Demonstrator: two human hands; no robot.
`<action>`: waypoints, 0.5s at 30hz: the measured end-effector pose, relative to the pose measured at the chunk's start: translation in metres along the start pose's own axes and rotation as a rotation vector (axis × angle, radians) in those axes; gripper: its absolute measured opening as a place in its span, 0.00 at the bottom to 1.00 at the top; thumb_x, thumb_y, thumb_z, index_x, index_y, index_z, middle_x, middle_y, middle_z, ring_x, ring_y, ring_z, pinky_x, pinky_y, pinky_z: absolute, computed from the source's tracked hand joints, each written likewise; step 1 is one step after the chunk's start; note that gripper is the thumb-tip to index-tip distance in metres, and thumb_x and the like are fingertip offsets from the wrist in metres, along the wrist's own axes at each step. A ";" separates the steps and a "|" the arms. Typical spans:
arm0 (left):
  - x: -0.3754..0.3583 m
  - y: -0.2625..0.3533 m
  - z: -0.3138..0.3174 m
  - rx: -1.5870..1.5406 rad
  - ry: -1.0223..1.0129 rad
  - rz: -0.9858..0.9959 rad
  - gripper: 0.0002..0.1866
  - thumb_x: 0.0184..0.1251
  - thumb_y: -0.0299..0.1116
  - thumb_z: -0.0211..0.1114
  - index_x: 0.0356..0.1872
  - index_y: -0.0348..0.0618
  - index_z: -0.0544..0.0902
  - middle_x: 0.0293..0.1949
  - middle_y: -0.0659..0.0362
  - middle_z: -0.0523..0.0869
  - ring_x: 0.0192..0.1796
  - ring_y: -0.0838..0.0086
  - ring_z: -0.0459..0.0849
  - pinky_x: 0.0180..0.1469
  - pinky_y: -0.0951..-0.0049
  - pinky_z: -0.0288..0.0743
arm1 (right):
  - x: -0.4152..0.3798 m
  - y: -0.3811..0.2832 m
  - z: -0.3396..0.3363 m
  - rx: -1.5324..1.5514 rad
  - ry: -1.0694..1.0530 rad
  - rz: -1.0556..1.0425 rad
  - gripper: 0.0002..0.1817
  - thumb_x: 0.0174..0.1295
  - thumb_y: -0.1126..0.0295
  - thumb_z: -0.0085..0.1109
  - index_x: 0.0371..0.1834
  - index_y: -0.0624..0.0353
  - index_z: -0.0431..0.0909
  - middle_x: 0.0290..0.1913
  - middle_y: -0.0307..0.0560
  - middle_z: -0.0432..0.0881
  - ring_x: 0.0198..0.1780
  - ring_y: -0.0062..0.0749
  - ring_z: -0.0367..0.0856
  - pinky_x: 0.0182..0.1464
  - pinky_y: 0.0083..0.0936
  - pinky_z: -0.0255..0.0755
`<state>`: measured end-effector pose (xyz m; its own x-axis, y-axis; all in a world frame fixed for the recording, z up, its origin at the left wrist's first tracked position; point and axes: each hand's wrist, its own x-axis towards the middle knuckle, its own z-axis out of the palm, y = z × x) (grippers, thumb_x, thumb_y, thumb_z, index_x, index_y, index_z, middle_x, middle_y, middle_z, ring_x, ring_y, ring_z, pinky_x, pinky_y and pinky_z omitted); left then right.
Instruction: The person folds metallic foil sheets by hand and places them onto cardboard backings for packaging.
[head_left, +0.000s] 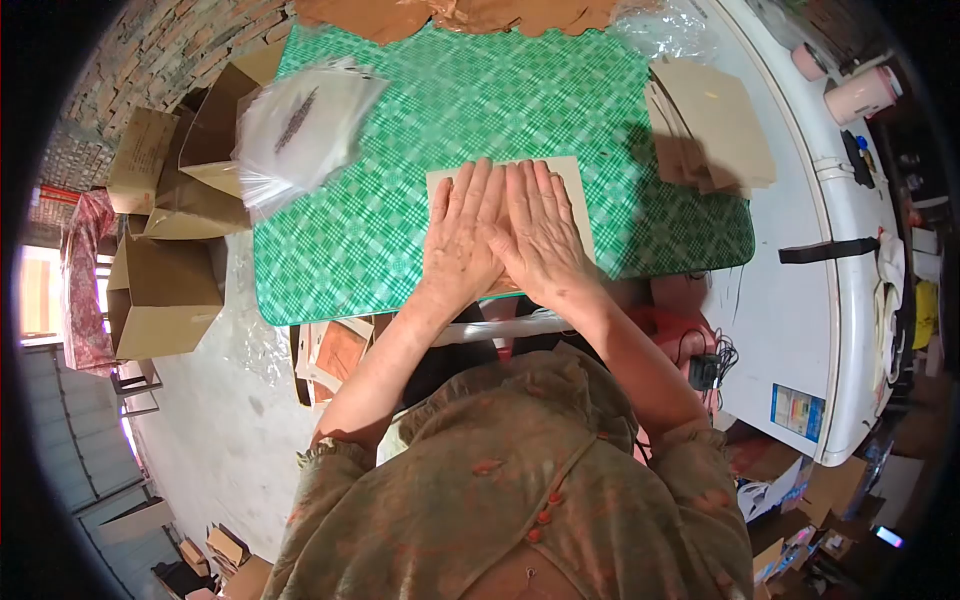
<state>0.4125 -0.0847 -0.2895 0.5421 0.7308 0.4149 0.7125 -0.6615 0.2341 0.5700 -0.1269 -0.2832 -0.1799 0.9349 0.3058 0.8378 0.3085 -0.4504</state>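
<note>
Both palms lie flat, side by side, on a pale beige sheet (584,205) at the front edge of the green checked table (480,100). My left hand (465,235) has its fingers stretched out and pointing away from me. Beside it, my right hand (543,235) is also spread flat, its thumb touching the left hand. Between and below the hands a bit of brown material shows, mostly hidden by them. The sheet's top corners and right side stick out past the fingers.
Clear plastic bags (310,125) are piled at the table's left. Stacked beige card pieces (715,125) lie at the right, brown sheets (450,14) along the far edge. Open cardboard boxes (165,290) stand left of the table, a white appliance (790,330) on the right.
</note>
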 end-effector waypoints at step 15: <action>-0.044 -0.075 -0.071 -0.117 -0.008 -0.133 0.32 0.80 0.35 0.63 0.83 0.47 0.69 0.83 0.48 0.69 0.86 0.49 0.62 0.88 0.43 0.50 | 0.004 -0.007 0.002 -0.254 -0.067 -0.008 0.46 0.81 0.38 0.48 0.89 0.61 0.54 0.87 0.77 0.49 0.89 0.68 0.42 0.89 0.58 0.35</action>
<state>0.3038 -0.0794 -0.2627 0.4498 0.8143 0.3668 0.7217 -0.5734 0.3879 0.5623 -0.1250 -0.2809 -0.2136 0.9448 0.2487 0.9374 0.2699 -0.2202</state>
